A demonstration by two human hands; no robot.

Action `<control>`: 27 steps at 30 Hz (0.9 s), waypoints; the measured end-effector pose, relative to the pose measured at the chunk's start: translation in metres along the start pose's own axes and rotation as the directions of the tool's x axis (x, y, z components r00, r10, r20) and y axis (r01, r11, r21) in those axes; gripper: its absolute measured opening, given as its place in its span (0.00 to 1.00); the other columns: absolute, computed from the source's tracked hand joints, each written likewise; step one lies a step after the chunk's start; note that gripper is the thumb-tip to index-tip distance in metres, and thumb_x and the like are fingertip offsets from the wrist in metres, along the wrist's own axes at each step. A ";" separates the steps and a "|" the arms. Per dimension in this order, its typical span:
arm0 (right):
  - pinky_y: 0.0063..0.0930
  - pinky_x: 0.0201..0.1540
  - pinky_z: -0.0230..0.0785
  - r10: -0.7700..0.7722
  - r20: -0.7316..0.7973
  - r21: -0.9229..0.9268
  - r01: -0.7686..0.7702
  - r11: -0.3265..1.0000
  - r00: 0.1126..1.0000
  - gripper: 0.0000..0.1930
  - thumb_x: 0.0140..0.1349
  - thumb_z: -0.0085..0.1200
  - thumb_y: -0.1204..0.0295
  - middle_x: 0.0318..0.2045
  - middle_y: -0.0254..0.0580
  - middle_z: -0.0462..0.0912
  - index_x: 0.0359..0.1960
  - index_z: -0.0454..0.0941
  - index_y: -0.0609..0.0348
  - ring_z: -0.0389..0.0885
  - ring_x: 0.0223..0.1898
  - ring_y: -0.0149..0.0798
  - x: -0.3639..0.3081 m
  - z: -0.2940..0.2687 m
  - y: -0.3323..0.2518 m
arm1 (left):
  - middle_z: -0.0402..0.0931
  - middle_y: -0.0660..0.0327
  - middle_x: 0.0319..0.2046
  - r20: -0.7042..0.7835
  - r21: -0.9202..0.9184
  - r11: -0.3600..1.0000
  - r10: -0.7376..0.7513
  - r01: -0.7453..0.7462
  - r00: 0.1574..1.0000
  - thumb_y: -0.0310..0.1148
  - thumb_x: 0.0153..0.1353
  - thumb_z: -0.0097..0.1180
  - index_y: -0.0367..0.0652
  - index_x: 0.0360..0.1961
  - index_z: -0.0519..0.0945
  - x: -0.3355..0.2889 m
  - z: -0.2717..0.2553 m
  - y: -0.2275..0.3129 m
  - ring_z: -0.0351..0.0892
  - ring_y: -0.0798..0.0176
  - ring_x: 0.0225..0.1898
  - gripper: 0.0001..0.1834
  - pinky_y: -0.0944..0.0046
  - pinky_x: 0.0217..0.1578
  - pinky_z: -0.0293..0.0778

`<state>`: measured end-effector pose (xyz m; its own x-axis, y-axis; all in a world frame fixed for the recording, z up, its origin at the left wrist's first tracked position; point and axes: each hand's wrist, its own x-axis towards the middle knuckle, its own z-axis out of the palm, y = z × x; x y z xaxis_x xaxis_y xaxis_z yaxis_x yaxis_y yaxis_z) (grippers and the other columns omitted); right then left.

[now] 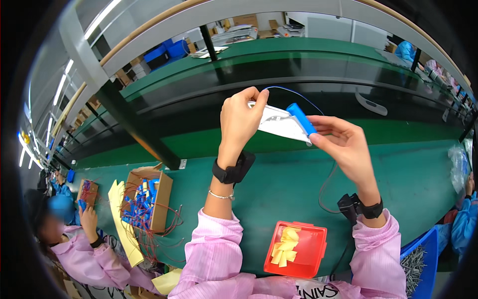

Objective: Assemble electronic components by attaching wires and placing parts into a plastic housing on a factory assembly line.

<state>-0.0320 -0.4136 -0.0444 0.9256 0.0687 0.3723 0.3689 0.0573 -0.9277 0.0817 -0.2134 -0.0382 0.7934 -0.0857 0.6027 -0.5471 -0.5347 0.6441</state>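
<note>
Above the bench, my left hand is closed on the left end of a white plastic shell, fingers pinching its upper edge. My right hand grips a blue cylindrical battery between thumb and fingers. The battery lies tilted against the shell's right end, and whether it is seated there I cannot tell. A thin blue wire arcs from beside my left fingertips toward my right hand. Below my hands sits a red tray with yellow paper-like pieces in it.
At left, a cardboard box holds blue batteries with red wires spilling out, beside a yellow strip. A co-worker sits there. A green post rises behind. Another white shell lies on the dark conveyor. Lower right, a blue bin holds metal parts.
</note>
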 end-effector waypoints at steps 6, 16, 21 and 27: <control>0.28 0.46 0.76 -0.020 0.002 -0.265 0.020 0.964 1.000 0.13 0.59 0.57 0.81 0.40 0.48 0.84 0.47 0.80 0.66 0.84 0.42 0.36 0.002 0.003 0.010 | 0.71 0.65 0.14 -0.018 -0.268 0.956 0.118 -0.118 0.993 0.35 0.64 0.58 0.33 0.20 0.77 -0.014 0.009 0.022 0.66 0.78 0.20 0.18 0.72 0.22 0.61; 0.32 0.41 0.75 -0.172 -0.059 -0.481 0.123 0.868 0.983 0.11 0.59 0.57 0.80 0.38 0.48 0.81 0.44 0.82 0.66 0.83 0.37 0.44 -0.006 0.012 0.009 | 0.72 0.68 0.17 0.004 -0.306 0.951 0.038 -0.035 0.999 0.36 0.64 0.58 0.33 0.21 0.77 -0.018 0.002 0.028 0.65 0.80 0.21 0.18 0.75 0.21 0.58; 0.33 0.40 0.75 -0.259 -0.074 -0.503 0.189 0.844 0.963 0.11 0.59 0.57 0.80 0.38 0.48 0.80 0.43 0.82 0.66 0.82 0.37 0.45 -0.007 0.016 0.012 | 0.72 0.65 0.15 0.013 -0.348 0.937 -0.019 0.023 1.000 0.36 0.64 0.58 0.32 0.21 0.77 -0.015 0.003 0.025 0.66 0.78 0.20 0.18 0.73 0.21 0.61; 0.28 0.41 0.76 -0.224 -0.042 -0.546 0.165 0.821 0.974 0.13 0.57 0.59 0.82 0.38 0.44 0.81 0.44 0.83 0.63 0.82 0.37 0.38 -0.007 0.012 0.008 | 0.71 0.69 0.17 0.028 -0.360 0.932 -0.032 0.039 0.999 0.35 0.65 0.56 0.34 0.21 0.77 -0.016 0.009 0.021 0.64 0.81 0.20 0.18 0.76 0.21 0.57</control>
<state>-0.0369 -0.4014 -0.0545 0.8221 0.0119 0.5693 0.5024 -0.4855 -0.7154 0.0599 -0.2306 -0.0383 0.8174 -0.0922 0.5687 -0.5747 -0.1990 0.7938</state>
